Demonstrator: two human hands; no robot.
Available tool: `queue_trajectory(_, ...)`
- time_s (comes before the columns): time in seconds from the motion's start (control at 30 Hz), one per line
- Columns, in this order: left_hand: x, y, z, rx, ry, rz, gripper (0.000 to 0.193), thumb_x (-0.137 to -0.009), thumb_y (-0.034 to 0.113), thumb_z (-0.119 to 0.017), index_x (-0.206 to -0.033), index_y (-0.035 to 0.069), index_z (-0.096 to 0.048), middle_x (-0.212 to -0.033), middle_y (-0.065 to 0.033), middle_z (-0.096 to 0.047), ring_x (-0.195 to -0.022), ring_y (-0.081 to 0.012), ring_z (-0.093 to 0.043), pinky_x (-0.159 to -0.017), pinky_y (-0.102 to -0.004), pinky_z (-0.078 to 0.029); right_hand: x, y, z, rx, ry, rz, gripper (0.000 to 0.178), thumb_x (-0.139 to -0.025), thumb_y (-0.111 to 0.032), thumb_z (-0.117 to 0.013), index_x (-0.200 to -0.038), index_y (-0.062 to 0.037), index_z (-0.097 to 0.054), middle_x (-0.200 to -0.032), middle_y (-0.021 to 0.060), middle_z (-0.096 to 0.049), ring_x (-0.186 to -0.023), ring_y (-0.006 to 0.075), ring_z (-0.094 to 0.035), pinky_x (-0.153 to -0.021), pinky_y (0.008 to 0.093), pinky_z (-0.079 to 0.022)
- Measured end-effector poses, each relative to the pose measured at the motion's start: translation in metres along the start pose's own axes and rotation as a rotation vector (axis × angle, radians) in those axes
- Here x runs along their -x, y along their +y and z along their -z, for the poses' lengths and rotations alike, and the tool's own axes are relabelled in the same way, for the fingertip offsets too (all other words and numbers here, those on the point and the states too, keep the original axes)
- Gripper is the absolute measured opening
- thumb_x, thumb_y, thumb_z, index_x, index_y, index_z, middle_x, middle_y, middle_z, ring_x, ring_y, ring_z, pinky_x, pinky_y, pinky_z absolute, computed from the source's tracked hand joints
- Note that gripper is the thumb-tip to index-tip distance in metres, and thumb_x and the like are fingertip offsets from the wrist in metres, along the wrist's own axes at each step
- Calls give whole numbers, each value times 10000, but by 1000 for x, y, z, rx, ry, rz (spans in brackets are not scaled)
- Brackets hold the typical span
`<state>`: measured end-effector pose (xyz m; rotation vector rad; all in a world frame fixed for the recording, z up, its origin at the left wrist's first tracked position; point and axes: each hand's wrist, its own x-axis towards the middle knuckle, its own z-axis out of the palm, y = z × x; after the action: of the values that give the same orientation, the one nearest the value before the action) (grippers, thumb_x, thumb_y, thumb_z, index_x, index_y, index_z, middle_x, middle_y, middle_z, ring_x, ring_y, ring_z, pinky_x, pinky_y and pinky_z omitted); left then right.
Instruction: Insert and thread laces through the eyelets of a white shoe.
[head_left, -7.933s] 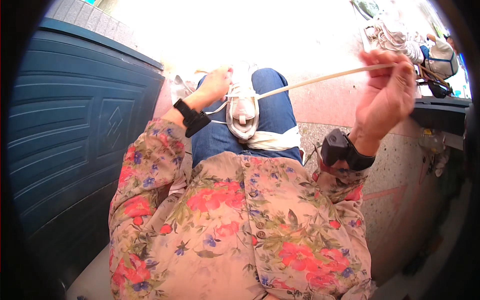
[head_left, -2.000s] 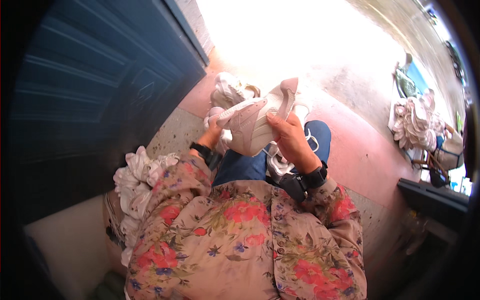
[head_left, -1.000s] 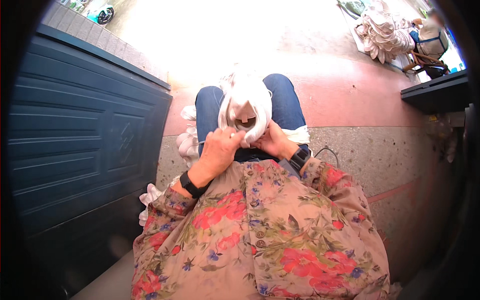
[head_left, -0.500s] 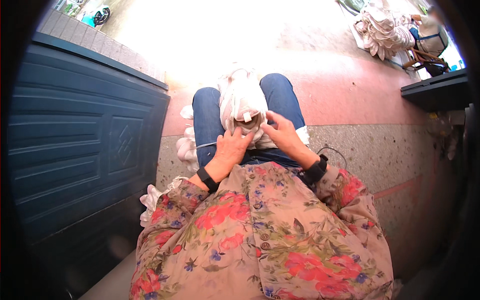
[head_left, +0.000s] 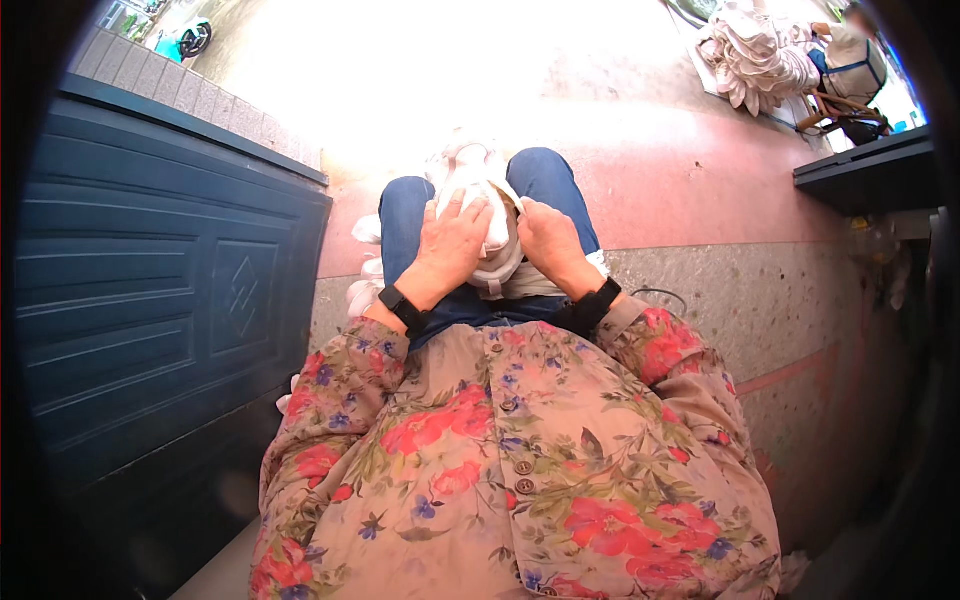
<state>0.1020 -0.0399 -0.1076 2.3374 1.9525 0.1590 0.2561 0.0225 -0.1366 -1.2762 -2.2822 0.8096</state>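
Lying in the lap of your blue denim trousers point(head_left: 552, 185) is an off-white padded shoe point(head_left: 500, 268). Your left hand point(head_left: 449, 242) lies over it, its grip hidden; your right hand point(head_left: 553, 243) pinches a narrow cream strip point(head_left: 509, 193). Left of the trousers stands a dark-blue panelled door point(head_left: 120, 265).

No readable text.
I can read no words, numbers or signs on the white shoe point(head_left: 497, 238) or around me.

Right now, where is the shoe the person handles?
In the head view, the pale shoe is just above centre, between the knees, flanked by the left hand and right hand.
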Motion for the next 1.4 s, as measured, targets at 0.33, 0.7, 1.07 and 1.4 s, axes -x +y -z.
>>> queue_trajectory(0.33,22,4,27,316,40,300,631,-657,293,-687,-1180,31,-450,-1173,-166,-481,-1082,-303,-449,-851,-443,-381,12,-17,3,-26,4,99,221,-797,-161,-522,-950,-1,-513,-856,187,-566,-747,357,-568,-622,417,-470)
queue_trajectory(0.7,32,-23,-37,607,-40,591,323,-836,200,-495,-1063,-29,-487,-869,-242,-588,-839,-388,-564,-721,-409,-444,7,-10,-19,-50,-125,34,224,-761,-93,-557,-955,-8,-484,-875,201,-544,-776,381,-545,-650,440,-445)
queue_trajectory(1.07,44,-13,8,536,173,346,173,-799,125,-506,-882,-1,-589,-833,-202,-597,-783,-338,-581,-680,-391,-462,11,25,35,-167,125,118,183,-772,-30,-536,-946,-20,-592,-812,160,-582,-773,326,-561,-675,388,-446)
queue_trajectory(1.4,8,38,-32,707,-101,-55,143,-751,154,-585,-782,18,-616,-686,-152,-584,-665,-287,-587,-595,-359,-456,42,32,63,31,-287,334,92,-684,-109,-622,-769,-81,-647,-795,43,-537,-806,227,-498,-715,344,-415)
